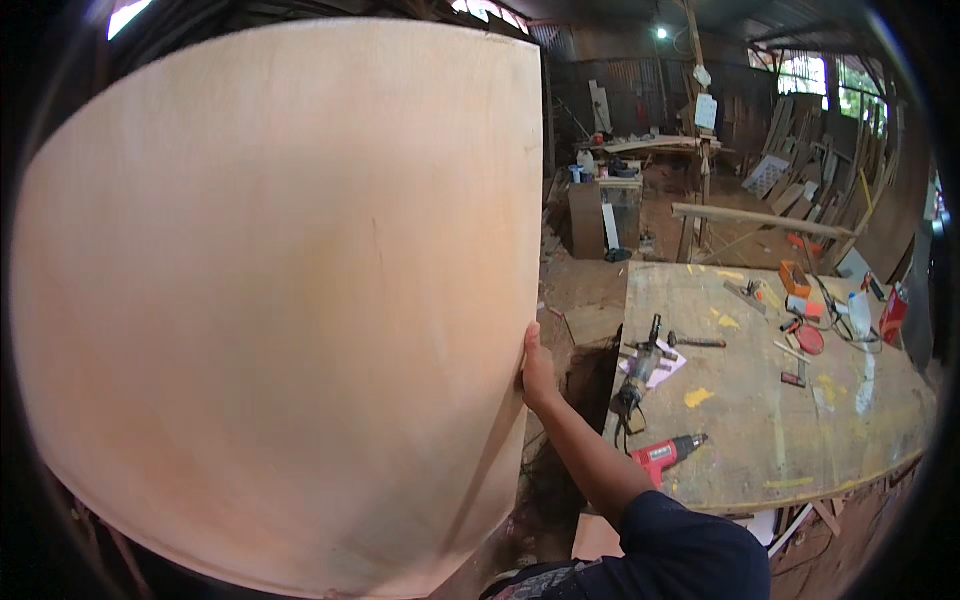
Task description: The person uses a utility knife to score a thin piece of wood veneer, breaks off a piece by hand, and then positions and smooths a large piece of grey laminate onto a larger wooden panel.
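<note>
A large pale plywood sheet [290,260] stands up in front of me and takes up the left and middle of the view. My right hand [538,372] grips its right edge, with the thumb along the edge and the other fingers hidden behind the board. The forearm reaches up from the lower right, out of a dark short sleeve. My left hand does not show.
At right is a worn workbench [735,400]. On it lie a red heat gun [665,455], a dark power tool [640,375], a hammer [697,341] and an orange box [794,279]. Boards [815,180] lean against the far right wall. A wooden rail [760,219] stands beyond the bench.
</note>
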Motion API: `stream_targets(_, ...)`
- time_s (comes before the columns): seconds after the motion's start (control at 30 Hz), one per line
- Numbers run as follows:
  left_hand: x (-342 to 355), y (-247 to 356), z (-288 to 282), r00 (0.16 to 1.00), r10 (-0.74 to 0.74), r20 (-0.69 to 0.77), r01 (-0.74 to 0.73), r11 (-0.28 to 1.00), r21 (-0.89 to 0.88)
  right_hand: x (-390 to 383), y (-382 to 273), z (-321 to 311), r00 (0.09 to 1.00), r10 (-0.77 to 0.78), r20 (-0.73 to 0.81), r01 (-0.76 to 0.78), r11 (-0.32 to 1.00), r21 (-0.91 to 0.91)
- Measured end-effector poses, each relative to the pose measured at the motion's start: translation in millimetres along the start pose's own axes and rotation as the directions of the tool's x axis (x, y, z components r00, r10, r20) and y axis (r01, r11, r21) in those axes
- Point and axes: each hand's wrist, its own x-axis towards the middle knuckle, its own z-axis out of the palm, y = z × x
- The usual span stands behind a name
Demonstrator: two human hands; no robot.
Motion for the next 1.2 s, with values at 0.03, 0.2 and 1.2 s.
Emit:
stream_targets(0.03, -8, 23, -1, 0.998, 0.053, -0.027, -0.054, 0.998, -0.043, 1, 3, -16, 0.993, 0.072, 0.091, -0.072, 0.997, -0.004)
stream_targets(0.2, -28, 78, -57, 0.890, 0.362, -0.278, -0.365, 0.930, 0.041, -65, -48, -43, 0.987, 0.081, 0.139, -0.112, 0.965, 0.237)
stream_targets(1.2, -140, 149, -55, 0.976, -0.055, 0.210, 0.183, 0.728, -0.661, -486, -274, -478, 0.925, -0.217, -0.311, 0.064, 0.897, -0.437)
